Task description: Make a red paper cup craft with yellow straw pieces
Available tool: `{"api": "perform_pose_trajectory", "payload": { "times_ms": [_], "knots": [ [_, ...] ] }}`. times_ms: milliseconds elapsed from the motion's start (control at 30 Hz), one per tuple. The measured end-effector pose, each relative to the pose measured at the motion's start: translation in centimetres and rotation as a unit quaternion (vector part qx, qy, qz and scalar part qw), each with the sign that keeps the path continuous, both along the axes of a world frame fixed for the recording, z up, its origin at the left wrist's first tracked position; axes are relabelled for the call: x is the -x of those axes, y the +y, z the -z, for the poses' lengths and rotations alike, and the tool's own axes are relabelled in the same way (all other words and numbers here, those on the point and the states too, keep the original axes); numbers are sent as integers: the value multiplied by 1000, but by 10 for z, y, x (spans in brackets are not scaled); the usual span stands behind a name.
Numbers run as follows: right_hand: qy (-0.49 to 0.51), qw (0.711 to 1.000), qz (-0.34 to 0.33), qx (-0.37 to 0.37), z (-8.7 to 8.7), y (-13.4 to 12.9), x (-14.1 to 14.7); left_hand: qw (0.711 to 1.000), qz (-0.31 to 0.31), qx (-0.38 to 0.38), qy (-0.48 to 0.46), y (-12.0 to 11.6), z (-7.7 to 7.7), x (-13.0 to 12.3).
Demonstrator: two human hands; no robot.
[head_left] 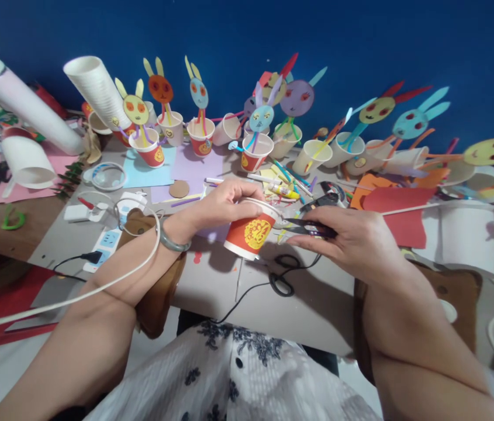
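My left hand (238,202) grips a red paper cup (247,234) by its rim, the thumb over the edge. The cup is tilted above the table and has a yellow round pattern on its side and a white base. In my right hand (347,234) is a dark two-bladed tool (312,228), scissors or pliers; I cannot tell which. Its tips meet the cup's rim on the right side. Below the cup lie black-handled scissors (282,275) and a thin metal rod (239,280).
Paper cups with paper rabbit heads (136,111) line the back of the table. Coloured pens (286,190) and a dark glue-gun-like tool (328,196) lie behind my hands. Power strips (106,245) stand left, red paper (400,213) right. A white cable crosses my left arm.
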State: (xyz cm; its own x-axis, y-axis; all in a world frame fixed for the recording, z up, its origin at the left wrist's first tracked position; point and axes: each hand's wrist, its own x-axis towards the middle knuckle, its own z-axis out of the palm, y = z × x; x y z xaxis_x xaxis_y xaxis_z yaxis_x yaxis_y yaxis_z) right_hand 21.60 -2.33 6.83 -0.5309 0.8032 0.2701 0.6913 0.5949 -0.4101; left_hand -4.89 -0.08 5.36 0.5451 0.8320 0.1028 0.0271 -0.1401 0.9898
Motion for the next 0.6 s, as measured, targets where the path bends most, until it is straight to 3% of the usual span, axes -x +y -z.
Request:
{"api": "perform_pose_trajectory", "payload": {
  "times_ms": [233, 400, 600],
  "knots": [
    [-53, 996, -67, -24, -11, -12, 2, 998, 47, 22, 41, -3, -5, 1],
    [-97, 991, -63, -63, -14, -16, 2, 997, 45, -8, 60, -4, -6, 1],
    [-109, 989, -33, -89, -8, -19, 5, 994, 64, -55, 75, -3, -4, -2]
  ]
}}
